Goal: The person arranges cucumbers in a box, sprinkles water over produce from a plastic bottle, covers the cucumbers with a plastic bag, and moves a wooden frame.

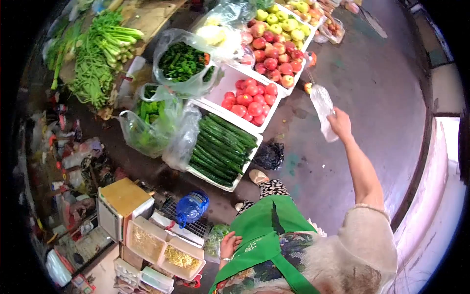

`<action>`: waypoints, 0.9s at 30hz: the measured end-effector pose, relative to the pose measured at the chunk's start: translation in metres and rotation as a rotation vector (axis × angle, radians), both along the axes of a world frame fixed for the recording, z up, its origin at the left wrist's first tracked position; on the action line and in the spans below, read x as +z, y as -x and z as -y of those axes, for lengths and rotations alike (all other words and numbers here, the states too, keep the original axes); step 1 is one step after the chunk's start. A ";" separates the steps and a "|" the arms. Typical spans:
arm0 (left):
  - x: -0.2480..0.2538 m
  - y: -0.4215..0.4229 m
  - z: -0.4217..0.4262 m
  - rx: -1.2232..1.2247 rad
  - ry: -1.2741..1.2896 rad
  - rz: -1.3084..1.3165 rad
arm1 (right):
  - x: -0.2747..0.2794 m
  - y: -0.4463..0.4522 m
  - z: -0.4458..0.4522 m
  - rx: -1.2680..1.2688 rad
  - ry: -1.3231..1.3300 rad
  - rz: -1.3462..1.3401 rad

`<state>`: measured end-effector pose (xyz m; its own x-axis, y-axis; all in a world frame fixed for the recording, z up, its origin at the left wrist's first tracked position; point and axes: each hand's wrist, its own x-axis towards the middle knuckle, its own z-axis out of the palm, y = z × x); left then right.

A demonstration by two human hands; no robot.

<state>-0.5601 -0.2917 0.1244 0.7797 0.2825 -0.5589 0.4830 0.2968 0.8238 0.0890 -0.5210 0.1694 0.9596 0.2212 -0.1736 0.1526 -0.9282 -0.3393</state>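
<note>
The left hand's grip (pixel 230 245) hangs beside the green apron (pixel 267 240) with its fingers curled; I cannot tell whether anything is in it. The right hand's grip (pixel 339 122) is closed round a clear plastic bottle (pixel 323 113), clasping it along its right side.

From the left, a pile of celery (pixel 110 56) lies on a wooden board (pixel 159 11). Below, nearer the person, yellow sprouts (pixel 180 257) fill a pale tub, with a blue water jug (pixel 192 206) standing near them, just beyond. A clear bag of green vegetables (pixel 151 111) stands close to the left edge of the cucumber box. A second bag, holding dark green peppers (pixel 178 61), sits at the left corner of the tomato box. Cucumbers (pixel 223 147) lie side by side in their white box, and tomatoes (pixel 252 100) gather toward the right edge of the next one. Apples (pixel 278 54), red and yellow-green, crowd the box beyond. A black plastic bag (pixel 269 156) lies on the floor (pixel 387 83), just off the right corner of the cucumber box.

Farther right, the bottle is held tilted above the floor, apart from the boxes' right edges, its upper end near the apple box's near corner.
</note>
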 end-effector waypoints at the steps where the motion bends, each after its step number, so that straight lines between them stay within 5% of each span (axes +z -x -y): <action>1: 0.007 -0.014 -0.006 -0.039 -0.075 0.095 | -0.008 0.016 -0.002 -0.012 -0.062 -0.003; 4: 0.058 -0.045 -0.005 0.025 -0.025 -0.166 | -0.030 0.081 -0.011 0.002 -0.207 -0.070; 5: 0.077 -0.075 -0.013 0.213 0.131 -0.336 | -0.027 0.105 -0.021 0.003 -0.255 -0.122; 8: 0.067 -0.088 -0.029 0.452 0.357 -0.480 | -0.022 0.169 -0.052 0.101 -0.335 -0.293; 21: 0.100 -0.140 -0.176 0.402 0.487 0.058 | 0.066 0.358 -0.256 0.887 -0.540 -0.304; 27: 0.122 -0.107 -0.242 0.523 0.303 -0.022 | 0.062 0.415 -0.322 0.995 -0.603 -0.384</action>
